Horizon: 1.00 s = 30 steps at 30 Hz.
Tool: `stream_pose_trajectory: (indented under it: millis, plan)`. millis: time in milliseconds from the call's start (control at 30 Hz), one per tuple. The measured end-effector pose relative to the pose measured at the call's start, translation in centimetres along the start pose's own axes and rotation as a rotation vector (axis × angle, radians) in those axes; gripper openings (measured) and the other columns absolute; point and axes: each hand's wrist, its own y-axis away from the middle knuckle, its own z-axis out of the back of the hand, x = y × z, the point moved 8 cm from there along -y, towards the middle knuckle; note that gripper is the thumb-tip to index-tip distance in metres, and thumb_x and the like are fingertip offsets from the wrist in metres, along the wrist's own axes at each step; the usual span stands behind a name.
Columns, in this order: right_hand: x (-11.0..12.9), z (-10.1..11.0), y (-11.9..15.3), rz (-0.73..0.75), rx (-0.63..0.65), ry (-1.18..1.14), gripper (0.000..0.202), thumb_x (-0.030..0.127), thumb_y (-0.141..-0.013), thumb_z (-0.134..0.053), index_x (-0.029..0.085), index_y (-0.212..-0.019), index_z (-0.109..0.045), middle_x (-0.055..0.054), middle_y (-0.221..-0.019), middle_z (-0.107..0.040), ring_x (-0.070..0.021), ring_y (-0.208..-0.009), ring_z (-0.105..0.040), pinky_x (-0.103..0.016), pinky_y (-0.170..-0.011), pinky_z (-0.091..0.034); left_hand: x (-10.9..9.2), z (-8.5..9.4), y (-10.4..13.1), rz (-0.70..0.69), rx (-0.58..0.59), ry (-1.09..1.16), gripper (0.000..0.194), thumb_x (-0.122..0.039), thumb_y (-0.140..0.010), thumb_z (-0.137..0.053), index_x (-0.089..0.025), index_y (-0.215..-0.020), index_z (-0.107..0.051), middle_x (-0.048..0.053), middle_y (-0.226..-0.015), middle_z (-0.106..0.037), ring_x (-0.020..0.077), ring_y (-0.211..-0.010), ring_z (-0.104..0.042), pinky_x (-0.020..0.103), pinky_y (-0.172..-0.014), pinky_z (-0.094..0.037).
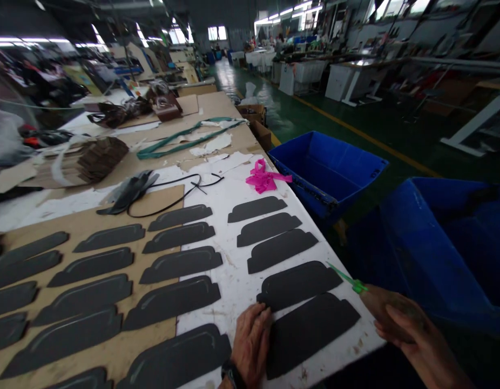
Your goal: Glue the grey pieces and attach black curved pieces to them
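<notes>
My right hand point(404, 321) is closed around a squeeze bottle point(377, 305) with a green cap and a thin pale green nozzle. The nozzle points left, over the table's right edge and close to a dark grey flat piece point(302, 283). My left hand point(252, 337), with a dark band at the wrist, rests on the table, palm down. Its fingers lie close together and slightly bent, at the left end of the nearest dark piece point(312, 332). Several more such pieces point(181, 265) lie flat in columns; those further left show a pale curved line.
Brown cardboard point(156, 227) and white sheeting cover the table. Beyond the pieces lie a pink ribbon point(264, 175), a black cord point(164, 208), grey gloves point(130, 192), a green strap point(169, 148) and a tied brown bundle point(86, 162). Blue bins point(326, 162) stand to the right.
</notes>
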Motion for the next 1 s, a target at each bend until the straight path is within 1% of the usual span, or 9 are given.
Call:
stream_pose_trajectory:
  millis: [100,167,300,400,500,633,700,833,1000]
  plan:
    - [1.0,-3.3,0.1,0.069,0.053,0.071,0.064,0.051,-0.056,-0.071,0.025,-0.110,-0.049,-0.007,-0.099,-0.064,-0.0278,-0.077,-0.065,-0.035,-0.058,-0.055,-0.1,1.3,-0.9,0.029,-0.040,-0.004,0.036,-0.016,-0.086,-0.039,-0.024,-0.120,-0.049,0.008,-0.117,-0.053,0.0188,-0.110,-0.048,0.035,-0.088,-0.047]
    - [1.8,-6.4,0.2,0.147,0.117,0.124,0.061,0.053,-0.058,-0.069,0.024,-0.108,-0.050,-0.007,-0.102,-0.062,-0.0281,-0.082,-0.063,-0.035,-0.057,-0.055,0.2,1.4,-2.2,0.071,-0.031,-0.056,0.038,-0.015,-0.085,-0.039,-0.023,-0.121,-0.049,0.008,-0.118,-0.054,0.0192,-0.111,-0.048,0.036,-0.089,-0.047]
    - [2.9,-12.4,0.2,0.289,0.255,0.298,0.055,0.049,-0.058,-0.068,0.021,-0.103,-0.053,-0.008,-0.098,-0.063,-0.0278,-0.085,-0.062,-0.034,-0.061,-0.055,1.5,-0.5,-5.3,0.122,0.079,-0.160,0.042,-0.013,-0.084,-0.039,-0.020,-0.125,-0.045,0.008,-0.130,-0.049,0.0228,-0.121,-0.041,0.041,-0.095,-0.043]
    - [3.5,-15.2,0.1,0.385,0.288,0.425,0.047,0.044,-0.060,-0.067,0.021,-0.100,-0.056,-0.006,-0.096,-0.065,-0.0263,-0.086,-0.062,-0.033,-0.067,-0.054,2.7,-1.8,-6.6,0.159,0.130,-0.160,0.042,-0.016,-0.084,-0.041,-0.020,-0.126,-0.046,0.006,-0.131,-0.049,0.0249,-0.120,-0.043,0.043,-0.094,-0.044]
    - [3.7,-16.8,-0.1,0.415,0.298,0.484,0.044,0.041,-0.061,-0.065,0.021,-0.099,-0.057,-0.005,-0.093,-0.066,-0.0247,-0.082,-0.063,-0.033,-0.068,-0.053,3.1,-2.0,-6.9,0.184,0.151,-0.140,0.041,-0.022,-0.085,-0.041,-0.021,-0.125,-0.046,0.005,-0.130,-0.051,0.0254,-0.118,-0.045,0.044,-0.093,-0.045]
    - [3.3,-17.9,-0.7,0.412,0.321,0.512,0.044,0.041,-0.061,-0.065,0.022,-0.099,-0.056,-0.004,-0.090,-0.066,-0.0238,-0.079,-0.063,-0.035,-0.069,-0.053,3.0,-1.6,-6.9,0.195,0.181,-0.127,0.040,-0.027,-0.086,-0.039,-0.021,-0.125,-0.046,0.004,-0.131,-0.050,0.0254,-0.118,-0.046,0.044,-0.093,-0.045]
    - [2.8,-18.4,-1.3,0.389,0.343,0.543,0.045,0.042,-0.062,-0.065,0.022,-0.101,-0.055,-0.004,-0.094,-0.065,-0.0240,-0.080,-0.063,-0.036,-0.069,-0.053,3.0,-1.4,-7.0,0.206,0.200,-0.118,0.040,-0.029,-0.087,-0.039,-0.022,-0.125,-0.046,0.003,-0.131,-0.050,0.0252,-0.119,-0.045,0.044,-0.094,-0.045]
    - [2.3,-19.2,-2.2,0.365,0.372,0.571,0.048,0.046,-0.065,-0.063,0.024,-0.105,-0.052,-0.006,-0.106,-0.061,-0.0258,-0.089,-0.062,-0.037,-0.072,-0.053,3.2,-1.5,-7.2,0.261,0.255,-0.066,0.040,-0.030,-0.087,-0.038,-0.023,-0.126,-0.045,0.003,-0.133,-0.048,0.0248,-0.121,-0.043,0.045,-0.097,-0.041]
    - [3.2,-19.0,-3.4,0.392,0.337,0.603,0.048,0.049,-0.065,-0.062,0.024,-0.105,-0.052,-0.006,-0.106,-0.060,-0.0269,-0.096,-0.058,-0.039,-0.078,-0.051,3.1,-1.3,-7.7,0.312,0.250,-0.062,0.046,-0.029,-0.087,-0.039,-0.025,-0.133,-0.036,0.003,-0.130,-0.051,0.0234,-0.118,-0.044,0.044,-0.098,-0.040]
